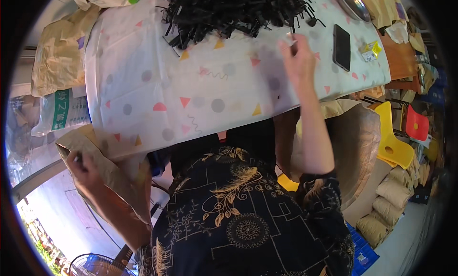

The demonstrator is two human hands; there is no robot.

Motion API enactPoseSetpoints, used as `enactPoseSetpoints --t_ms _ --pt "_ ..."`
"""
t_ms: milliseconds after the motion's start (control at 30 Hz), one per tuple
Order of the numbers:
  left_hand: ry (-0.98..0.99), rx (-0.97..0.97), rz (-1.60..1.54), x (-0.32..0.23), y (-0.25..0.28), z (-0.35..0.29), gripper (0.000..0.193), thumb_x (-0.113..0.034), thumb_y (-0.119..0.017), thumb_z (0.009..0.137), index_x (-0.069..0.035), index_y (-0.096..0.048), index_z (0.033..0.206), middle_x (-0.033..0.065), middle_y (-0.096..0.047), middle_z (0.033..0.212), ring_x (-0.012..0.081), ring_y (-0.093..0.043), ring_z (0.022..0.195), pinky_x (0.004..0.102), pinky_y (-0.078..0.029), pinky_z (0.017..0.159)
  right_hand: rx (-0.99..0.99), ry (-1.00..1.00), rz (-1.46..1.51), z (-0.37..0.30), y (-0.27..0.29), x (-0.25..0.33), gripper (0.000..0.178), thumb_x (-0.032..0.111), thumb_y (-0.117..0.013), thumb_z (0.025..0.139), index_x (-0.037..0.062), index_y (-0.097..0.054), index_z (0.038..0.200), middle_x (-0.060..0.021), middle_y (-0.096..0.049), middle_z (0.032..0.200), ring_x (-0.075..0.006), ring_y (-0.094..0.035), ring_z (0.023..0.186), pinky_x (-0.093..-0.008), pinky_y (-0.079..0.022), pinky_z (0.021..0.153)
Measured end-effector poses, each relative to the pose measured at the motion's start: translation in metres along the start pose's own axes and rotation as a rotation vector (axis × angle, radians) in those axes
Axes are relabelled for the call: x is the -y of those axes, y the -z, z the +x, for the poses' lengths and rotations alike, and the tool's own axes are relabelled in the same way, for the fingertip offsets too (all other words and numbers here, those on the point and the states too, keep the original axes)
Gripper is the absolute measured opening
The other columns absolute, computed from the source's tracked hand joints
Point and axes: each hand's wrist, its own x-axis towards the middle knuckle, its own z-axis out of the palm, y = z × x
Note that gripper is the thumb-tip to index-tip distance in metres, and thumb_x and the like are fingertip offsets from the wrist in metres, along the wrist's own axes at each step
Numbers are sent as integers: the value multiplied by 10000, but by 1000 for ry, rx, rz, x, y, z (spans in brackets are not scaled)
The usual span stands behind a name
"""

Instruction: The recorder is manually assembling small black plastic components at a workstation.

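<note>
A large heap of thin black plastic-looking parts (234,14) lies at the far side of the table. My right hand (300,61) is just short of the heap's right edge, over the tablecloth. Its thumb and fingers are curled toward each other, with a dark spot between them that I cannot make out. Low at the left, my left hand (85,171) is at the mouth of a brown paper bag (107,164) beside the table. Its fingers are bent closed around something small and dark, too blurred to name.
A white patterned tablecloth (191,80) covers the table. At the right lie a phone (341,47), a small yellow box (370,51) and a metal bowl (353,4). A big open paper sack (350,147) stands by my right arm, near a yellow chair (393,142). A fan (98,266) is at lower left.
</note>
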Motion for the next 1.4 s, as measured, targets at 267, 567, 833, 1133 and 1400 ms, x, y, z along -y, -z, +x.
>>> enactPoseSetpoints --t_ms 267,567,833,1133,1400 --pt "227 423 513 114 58 -31 373 -35 -533 871 -31 -449 1234 216 -625 1080 362 -611 968 393 -470 808 -1 53 -460 62 -7 -64 359 381 -624 827 26 -598 873 -181 -659 769 -391 -637 788 -477 -491 658" --pt "300 571 691 53 43 -32 367 -121 -533 911 -74 -468 1268 190 -633 1076 360 -615 924 425 -484 774 354 -438 551 0 28 -24 284 292 -610 865 58 -541 720 -9 -495 566 -97 -440 476 -247 -339 438" --pt "-77 284 -168 -111 -47 -32 610 -96 -718 734 -159 -488 1296 77 -577 1122 211 -612 758 377 -523 707 970 -638 1039 -85 -16 63 259 195 -575 920 81 -523 693 3 -462 528 -64 -363 400 -218 -261 373" --pt "-240 567 -457 -139 -101 -41 657 -38 -659 723 -120 -387 1315 135 -558 962 342 -624 776 418 -519 600 1157 -810 1007 -129 -52 121 239 177 -615 914 72 -559 707 -8 -484 535 -52 -378 399 -198 -237 367" --pt "-192 642 -523 -120 -107 -43 579 10 -662 722 -120 -464 1250 146 -597 963 330 -613 763 401 -509 636 1212 -841 943 -132 -72 118 208 184 -603 924 66 -590 754 -77 -586 616 -55 -422 416 -195 -258 371"
